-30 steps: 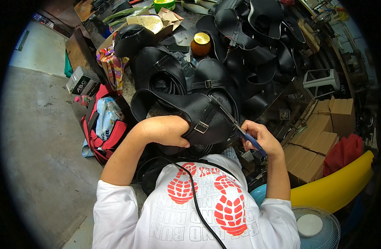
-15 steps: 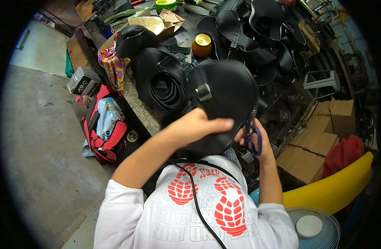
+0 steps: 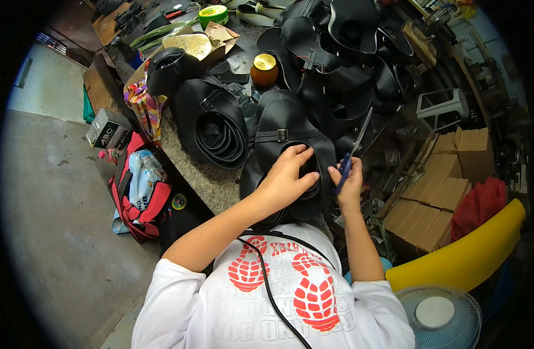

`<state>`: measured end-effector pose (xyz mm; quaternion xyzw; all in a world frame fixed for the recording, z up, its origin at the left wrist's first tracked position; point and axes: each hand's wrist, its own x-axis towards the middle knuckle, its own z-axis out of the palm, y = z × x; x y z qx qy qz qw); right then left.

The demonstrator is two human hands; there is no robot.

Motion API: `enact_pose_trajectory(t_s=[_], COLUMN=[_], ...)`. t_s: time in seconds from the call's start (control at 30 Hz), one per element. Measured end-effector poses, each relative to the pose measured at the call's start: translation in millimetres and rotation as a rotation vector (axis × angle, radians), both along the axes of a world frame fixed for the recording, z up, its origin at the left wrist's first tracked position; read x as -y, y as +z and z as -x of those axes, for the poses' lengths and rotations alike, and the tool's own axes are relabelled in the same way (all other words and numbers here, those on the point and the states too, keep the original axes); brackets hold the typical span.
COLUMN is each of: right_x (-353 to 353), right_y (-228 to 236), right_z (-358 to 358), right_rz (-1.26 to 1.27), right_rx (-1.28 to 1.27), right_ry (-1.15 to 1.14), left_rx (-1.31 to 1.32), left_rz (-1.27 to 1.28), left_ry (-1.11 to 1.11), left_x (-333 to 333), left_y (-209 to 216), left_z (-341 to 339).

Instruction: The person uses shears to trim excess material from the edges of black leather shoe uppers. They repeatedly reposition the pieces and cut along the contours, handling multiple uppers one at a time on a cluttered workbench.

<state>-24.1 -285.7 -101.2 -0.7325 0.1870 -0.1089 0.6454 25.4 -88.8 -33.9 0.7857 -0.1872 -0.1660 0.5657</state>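
Observation:
A stack of black leather-like pieces [image 3: 287, 119], the top one carrying a strap and metal buckle, lies in front of me at the bench's near edge. My left hand [image 3: 287, 177] rests over the oval opening in this stack, thumb and fingers apart, fingertips at the opening's rim. Just right of the stack, my right hand [image 3: 349, 183] grips scissors [image 3: 360, 136] by their blue handles, blades pointing up and away from me. To the left sits another pile of similar black pieces [image 3: 206, 107], nested with a buckle on top.
Behind the stack stands an amber jar with a gold lid [image 3: 264, 68]. More black pieces [image 3: 337, 52] heap up at the far right. Cardboard boxes [image 3: 430, 195], a yellow curved object [image 3: 459, 253] and a fan [image 3: 435, 314] are right; a red-and-black bag [image 3: 136, 195] is left.
The buckled black piece, tilted up in my left hand before, now lies flat on the stack. My left hand has shifted onto its opening. The scissors have swung to point away.

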Motion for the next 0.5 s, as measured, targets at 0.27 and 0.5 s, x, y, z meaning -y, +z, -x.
enact_pose_trajectory(t_s=[0.27,0.5], right_x=[0,29], right_y=[-19,5], right_z=[-25,-15], right_rz=[0.477,0.154], right_rx=[0.100,0.242], right_ry=[-0.065,-0.121], left_rx=[0.542,0.886], left_rz=[-0.560,-0.259], left_ry=[-0.170,0.084], left_x=[-11,31], left_y=[-17,13], left_z=[-19,-92])
